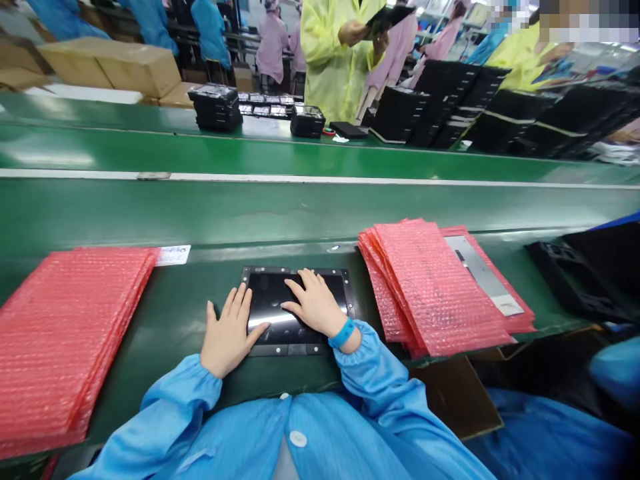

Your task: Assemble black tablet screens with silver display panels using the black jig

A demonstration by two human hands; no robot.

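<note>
A flat black panel (273, 308) with a glossy middle and a border dotted with small round spots lies on the green bench in front of me. My left hand (227, 331) rests at its left edge, fingers stretched and thumb over the glossy face. Across the upper right part of the panel lies my right hand (315, 303), fingers spread, a blue band on its wrist. Neither hand is wrapped round anything. Part of the panel is hidden under the right hand.
Pink bubble-wrap bags (75, 333) are stacked at left beside a paper label (173, 255). More pink bags (430, 287) lie at right, one with a grey panel (483, 273). Black frames (575, 280) stand farther right. Beyond the conveyor, a person in yellow (327, 67) holds a dark panel.
</note>
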